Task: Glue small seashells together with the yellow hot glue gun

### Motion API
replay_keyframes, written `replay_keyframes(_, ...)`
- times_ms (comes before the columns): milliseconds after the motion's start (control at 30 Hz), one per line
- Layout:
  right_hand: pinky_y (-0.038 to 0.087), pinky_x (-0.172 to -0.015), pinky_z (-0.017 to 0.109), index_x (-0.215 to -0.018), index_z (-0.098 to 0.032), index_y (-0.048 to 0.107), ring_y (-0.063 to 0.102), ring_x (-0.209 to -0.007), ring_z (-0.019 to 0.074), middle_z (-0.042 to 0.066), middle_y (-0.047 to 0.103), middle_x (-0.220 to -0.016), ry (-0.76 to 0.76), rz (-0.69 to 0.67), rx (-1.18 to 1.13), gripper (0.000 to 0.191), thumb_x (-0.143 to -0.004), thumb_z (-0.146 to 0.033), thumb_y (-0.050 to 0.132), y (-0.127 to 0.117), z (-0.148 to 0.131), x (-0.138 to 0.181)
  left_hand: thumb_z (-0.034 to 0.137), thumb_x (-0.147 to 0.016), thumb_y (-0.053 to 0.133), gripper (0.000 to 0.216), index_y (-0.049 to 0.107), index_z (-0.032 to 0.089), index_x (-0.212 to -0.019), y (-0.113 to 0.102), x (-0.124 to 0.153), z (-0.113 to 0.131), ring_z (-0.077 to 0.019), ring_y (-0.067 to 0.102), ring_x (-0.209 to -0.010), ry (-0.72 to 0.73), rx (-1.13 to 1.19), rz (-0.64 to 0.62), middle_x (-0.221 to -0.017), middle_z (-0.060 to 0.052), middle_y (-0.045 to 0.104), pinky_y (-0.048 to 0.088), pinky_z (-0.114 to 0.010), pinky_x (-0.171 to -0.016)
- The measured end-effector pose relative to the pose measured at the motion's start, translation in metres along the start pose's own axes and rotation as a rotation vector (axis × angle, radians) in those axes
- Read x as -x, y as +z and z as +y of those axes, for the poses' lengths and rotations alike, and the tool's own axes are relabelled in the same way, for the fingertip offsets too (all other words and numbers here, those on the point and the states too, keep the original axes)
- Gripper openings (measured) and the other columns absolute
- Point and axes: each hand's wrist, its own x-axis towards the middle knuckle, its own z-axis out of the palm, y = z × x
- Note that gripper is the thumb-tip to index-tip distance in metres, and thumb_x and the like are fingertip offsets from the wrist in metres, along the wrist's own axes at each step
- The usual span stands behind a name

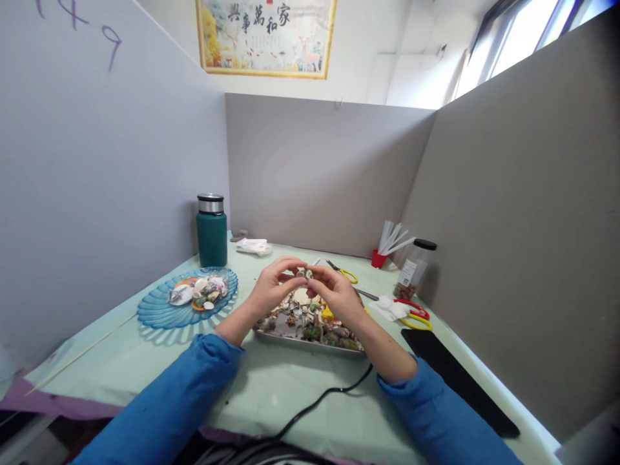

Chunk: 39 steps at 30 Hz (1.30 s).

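Note:
My left hand (275,283) and my right hand (338,292) meet in front of me, thumbs and fingertips pinched on a small greenish-white shell (309,274) held between them. The fingers partly hide it. Beneath both hands lies a shallow metal tray (310,345), filled with shells, pebbles, green mossy bits and a yellow piece (328,314). Off to the left, a scalloped blue glass plate (154,310) carries a heap of shells (208,290).
A green flask (212,239) stands behind the plate. Right of the tray are yellow-handled scissors (349,276), red-and-yellow-handled pliers (417,314), a black-lidded jar (411,271), a red cup (378,259) of white sticks and a black strip (455,378). A black cable (324,395) crosses the front. Grey partitions enclose the table.

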Motion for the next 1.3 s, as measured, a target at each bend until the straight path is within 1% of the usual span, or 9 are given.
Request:
replay_keyframes(133, 0.048, -0.059, 0.026, -0.105, -0.017, 0.061, 0.058, -0.062, 0.0119, -0.001, 0.059, -0.074, -0.028, 0.015, 0.018, 0.031, -0.078, -0.033, 0.062, -0.0001, 0.0022, 0.0008, 0.028, -0.078, 0.065, 0.024, 0.063, 0.018, -0.1, -0.0009, -0.0002, -0.0015, -0.0162, 0.057, -0.089, 0.012, -0.004, 0.0, -0.102, -0.008, 0.057, 0.053, -0.027, -0.071)
replay_keyframes(367, 0.049, -0.061, 0.026, -0.11, -0.017, 0.06, 0.059, -0.065, 0.0137, 0.001, 0.061, -0.075, -0.087, 0.029, 0.126, 0.03, -0.083, -0.03, 0.058, -0.002, 0.0072, 0.0033, 0.029, -0.076, 0.066, 0.026, 0.064, 0.017, -0.099, -0.0004, 0.0001, -0.0011, -0.017, 0.059, -0.09, 0.002, 0.004, 0.012, -0.1, -0.008, 0.06, 0.054, -0.028, -0.072)
replay_keyframes(533, 0.048, -0.062, 0.026, -0.109, -0.017, 0.059, 0.059, -0.066, 0.0143, 0.003, 0.063, -0.078, -0.108, 0.047, 0.182, 0.028, -0.084, -0.029, 0.056, -0.0002, 0.0041, 0.0055, 0.029, -0.075, 0.068, 0.025, 0.064, 0.016, -0.096, 0.0003, 0.0003, -0.0003, -0.017, 0.06, -0.088, -0.014, -0.004, 0.039, -0.098, -0.008, 0.062, 0.054, -0.028, -0.073)
replay_keyframes(667, 0.048, -0.064, 0.027, -0.11, -0.017, 0.06, 0.059, -0.068, 0.0148, 0.003, 0.062, -0.079, -0.152, 0.063, 0.273, 0.027, -0.085, -0.027, 0.054, 0.0006, 0.0006, 0.0066, 0.029, -0.074, 0.068, 0.026, 0.065, 0.016, -0.096, -0.0003, 0.0001, -0.0015, -0.0171, 0.06, -0.088, -0.005, -0.009, 0.035, -0.098, -0.008, 0.062, 0.055, -0.028, -0.073)
replay_keyframes(833, 0.049, -0.07, 0.028, -0.11, -0.018, 0.06, 0.061, -0.072, 0.0155, 0.005, 0.064, -0.089, -0.201, 0.082, 0.363, 0.026, -0.086, -0.025, 0.053, -0.0005, 0.0005, 0.0069, 0.028, -0.074, 0.069, 0.025, 0.066, 0.016, -0.095, 0.0003, -0.0001, -0.0032, -0.0171, 0.06, -0.088, -0.003, 0.011, 0.036, -0.097, -0.007, 0.062, 0.055, -0.029, -0.074)
replay_keyframes(933, 0.049, -0.071, 0.029, -0.11, -0.018, 0.06, 0.061, -0.073, 0.0158, 0.006, 0.064, -0.09, -0.217, 0.08, 0.385, 0.026, -0.085, -0.024, 0.053, -0.0007, 0.0005, 0.0071, 0.027, -0.073, 0.069, 0.024, 0.066, 0.016, -0.095, 0.0012, -0.0002, -0.0021, -0.0171, 0.061, -0.088, -0.009, 0.013, 0.041, -0.096, -0.008, 0.062, 0.055, -0.029, -0.074)
replay_keyframes(1033, 0.049, -0.069, 0.029, -0.11, -0.018, 0.059, 0.06, -0.071, 0.0154, 0.005, 0.063, -0.086, -0.192, 0.072, 0.349, 0.026, -0.085, -0.025, 0.053, 0.0002, -0.0008, 0.0067, 0.028, -0.074, 0.068, 0.025, 0.066, 0.017, -0.097, 0.0014, -0.0002, -0.0009, -0.0173, 0.061, -0.09, -0.005, 0.0, 0.038, -0.097, -0.008, 0.063, 0.055, -0.029, -0.075)
replay_keyframes(1133, 0.049, -0.064, 0.027, -0.11, -0.019, 0.058, 0.06, -0.067, 0.0146, 0.002, 0.063, -0.078, -0.123, 0.051, 0.22, 0.027, -0.085, -0.028, 0.054, 0.0017, -0.002, 0.0051, 0.029, -0.075, 0.067, 0.029, 0.066, 0.018, -0.102, 0.0012, -0.0002, -0.0017, -0.0172, 0.06, -0.09, 0.002, -0.004, 0.032, -0.1, -0.008, 0.062, 0.055, -0.03, -0.075)
replay_keyframes(1300, 0.05, -0.059, 0.027, -0.106, -0.018, 0.059, 0.06, -0.061, 0.0132, 0.001, 0.064, -0.072, 0.0, 0.057, -0.039, 0.032, -0.079, -0.035, 0.061, 0.0017, -0.0016, 0.0001, 0.028, -0.073, 0.069, 0.049, 0.057, 0.019, -0.119, 0.002, 0.0004, -0.0074, -0.0183, 0.06, -0.092, -0.058, 0.06, 0.027, -0.105, -0.009, 0.061, 0.056, -0.032, -0.075)
